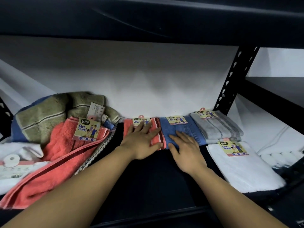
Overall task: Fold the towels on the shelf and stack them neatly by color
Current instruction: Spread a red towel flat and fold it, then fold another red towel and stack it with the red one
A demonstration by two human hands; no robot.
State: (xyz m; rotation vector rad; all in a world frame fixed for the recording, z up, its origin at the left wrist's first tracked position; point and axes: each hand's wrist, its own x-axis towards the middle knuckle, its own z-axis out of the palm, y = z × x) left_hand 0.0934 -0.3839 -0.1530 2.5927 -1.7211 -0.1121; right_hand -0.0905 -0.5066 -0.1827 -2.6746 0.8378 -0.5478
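Observation:
A folded coral towel (155, 129) lies at the back middle of the dark shelf (148, 178), and my left hand (141, 142) rests flat on it with fingers spread. Right beside it sits a folded blue towel (189, 129); my right hand (185, 148) presses flat on its front part. Further right are a folded grey towel (218, 127) and, in front of it, a folded white towel (243, 168). On the left lies an unfolded heap: a coral towel (54, 162), an olive striped towel (49, 116), a blue one under it and a white one (16, 158).
A black perforated upright (235, 79) stands at the back right. Beyond it, rolled white towels (279, 157) lie on the neighbouring shelf. A dark shelf board (148, 18) hangs overhead. A white wall closes the back. A checked cloth strip (97, 150) lies beside the heap.

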